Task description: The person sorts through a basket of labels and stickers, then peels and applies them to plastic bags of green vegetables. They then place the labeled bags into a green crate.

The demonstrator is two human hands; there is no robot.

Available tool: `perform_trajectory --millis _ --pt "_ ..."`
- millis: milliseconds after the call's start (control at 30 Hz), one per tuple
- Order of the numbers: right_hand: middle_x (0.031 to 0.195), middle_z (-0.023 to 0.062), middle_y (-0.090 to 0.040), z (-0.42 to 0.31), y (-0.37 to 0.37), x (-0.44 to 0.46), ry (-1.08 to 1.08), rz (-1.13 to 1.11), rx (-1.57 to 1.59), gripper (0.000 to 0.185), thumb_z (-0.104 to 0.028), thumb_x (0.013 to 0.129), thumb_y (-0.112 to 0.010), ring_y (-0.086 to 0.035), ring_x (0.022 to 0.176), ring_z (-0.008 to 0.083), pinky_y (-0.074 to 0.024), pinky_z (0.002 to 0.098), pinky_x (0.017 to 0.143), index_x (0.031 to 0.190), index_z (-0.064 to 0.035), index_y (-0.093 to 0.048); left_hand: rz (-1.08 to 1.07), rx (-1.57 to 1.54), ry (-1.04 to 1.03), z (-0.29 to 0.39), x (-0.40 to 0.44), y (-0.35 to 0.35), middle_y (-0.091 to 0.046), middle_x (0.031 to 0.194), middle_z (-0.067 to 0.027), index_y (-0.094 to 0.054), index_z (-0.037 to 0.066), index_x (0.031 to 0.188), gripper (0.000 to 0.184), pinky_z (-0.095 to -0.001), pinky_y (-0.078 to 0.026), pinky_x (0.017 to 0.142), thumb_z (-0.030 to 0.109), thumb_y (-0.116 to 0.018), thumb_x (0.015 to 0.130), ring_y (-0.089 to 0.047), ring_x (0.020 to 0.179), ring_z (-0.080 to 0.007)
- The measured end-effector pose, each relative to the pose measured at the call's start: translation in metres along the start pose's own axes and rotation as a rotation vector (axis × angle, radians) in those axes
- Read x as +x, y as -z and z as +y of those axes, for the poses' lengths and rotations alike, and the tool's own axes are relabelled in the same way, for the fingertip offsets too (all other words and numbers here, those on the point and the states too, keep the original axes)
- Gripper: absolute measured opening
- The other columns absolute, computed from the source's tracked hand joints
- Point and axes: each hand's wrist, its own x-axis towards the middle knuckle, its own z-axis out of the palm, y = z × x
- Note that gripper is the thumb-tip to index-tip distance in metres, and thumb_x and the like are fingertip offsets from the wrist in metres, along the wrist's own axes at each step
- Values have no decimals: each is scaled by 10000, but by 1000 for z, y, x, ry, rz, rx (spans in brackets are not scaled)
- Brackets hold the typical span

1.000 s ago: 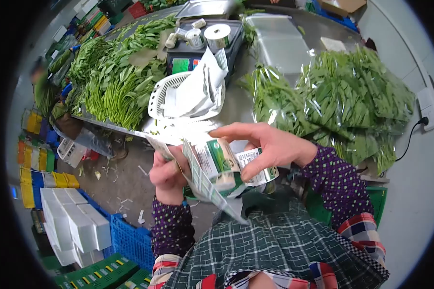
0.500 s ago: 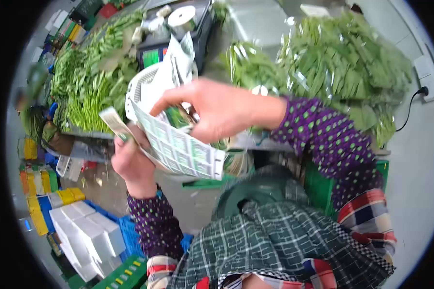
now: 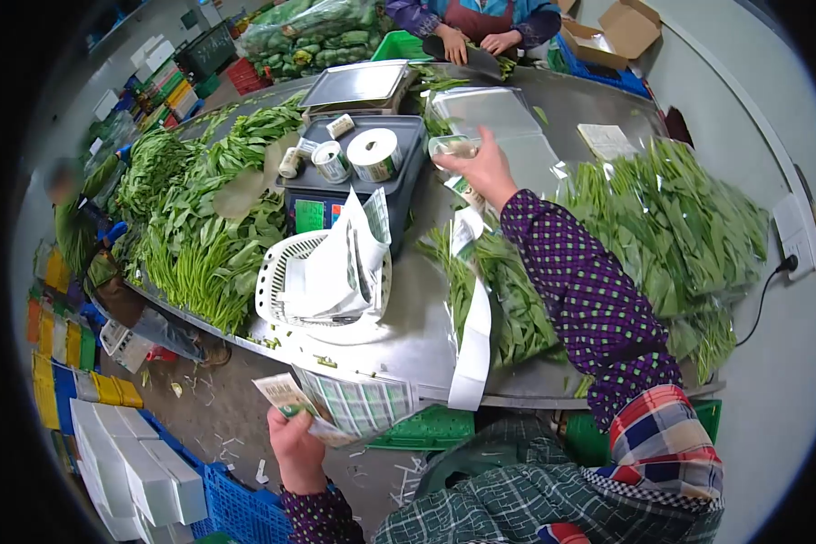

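Both your hands hold something: your left hand (image 3: 297, 446), on the near side of the basket (image 3: 265, 290), pinches label sheets (image 3: 363, 401) between thumb and fingers; your right hand (image 3: 489, 169), beyond the basket to its right, grips a roll (image 3: 451, 147), its fingers partly hidden. A strip (image 3: 473, 344) trails from the roll, right of the basket, to the table's (image 3: 419, 299) near edge. Behind the basket stands the scale (image 3: 410, 140).

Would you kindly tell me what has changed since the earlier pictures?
The right hand has moved forward, away from the left hand, carrying a label roll out beside the scale; a paper strip now trails back below it. The left hand still grips the label sheets, and the white basket stays on the table.
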Motion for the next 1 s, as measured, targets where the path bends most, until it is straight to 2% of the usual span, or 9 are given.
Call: perform_trajectory --millis 167,267,333,400,467,533,600,667,1000 --pt "965 193 -612 -16 26 -24 -122 -219 257 647 -303 679 -779 -607 875 215 -481 297 773 1119 93 -519 15 39 -44 28 -22 -3 -606 747 -160 -575 -67 915 250 -317 -466 629 37 -558 689 -570 632 -222" --pt "939 119 -623 -64 65 -68 -204 -499 518 461 -188 745 -735 -600 844 126 -478 246 741 1087 65 -556 -46 46 -114 44 -18 21 -600 887 -144 -555 -50 949 256 -320 -462 692 55 -564 715 -576 750 -202" --pt "932 85 -627 -101 80 -101 -250 -621 565 373 -134 773 -709 -592 833 85 -475 221 728 1070 48 -574 441 188 -176 52 -12 -13 -569 793 -87 -551 1 875 172 -305 -454 722 128 -574 761 -559 762 -194" --pt "892 51 -637 -140 99 -129 -92 -673 564 291 -101 800 -678 -595 800 77 -478 217 710 1047 26 -591 352 428 -342 58 -16 52 -578 958 -97 -528 -14 1014 228 -336 -450 828 87 -540 810 -558 888 -213" --pt "888 46 -638 -166 112 -150 -76 -600 622 277 -90 805 -670 -594 795 73 -477 212 708 1046 21 -592 -315 159 -350 118 -13 42 -566 1078 -118 -511 -23 1095 261 -346 -441 860 48 -506 844 -550 949 -231" --pt "892 47 -641 -184 114 -165 -69 -522 695 236 -56 814 -649 -590 798 67 -473 199 712 1031 19 -595 126 -8 -307 148 -22 14 -570 1033 -118 -544 -24 1042 212 -311 -444 804 42 -494 846 -550 924 -194" --pt "916 54 -638 -207 101 -182 -80 -553 698 229 -66 814 -653 -582 831 72 -469 205 737 1019 18 -599 46 1243 -783 138 -7 75 -599 1018 -130 -587 -33 989 171 -311 -469 794 24 -497 855 -582 933 -197" --pt "910 50 -640 -228 93 -200 77 -594 643 216 -75 818 -650 -580 838 80 -465 215 758 1004 23 -603 -46 333 -208 130 -8 9 -633 992 -140 -611 -43 989 177 -313 -492 786 16 -517 851 -619 901 -195" --pt "1092 64 -610 -230 35 -294 185 -964 701 384 -47 802 -658 -546 960 80 -451 266 847 1169 -1 -554 -367 48 -99 84 -33 38 -625 1039 -131 -569 -34 1085 275 -344 -473 828 22 -505 823 -610 909 -216"
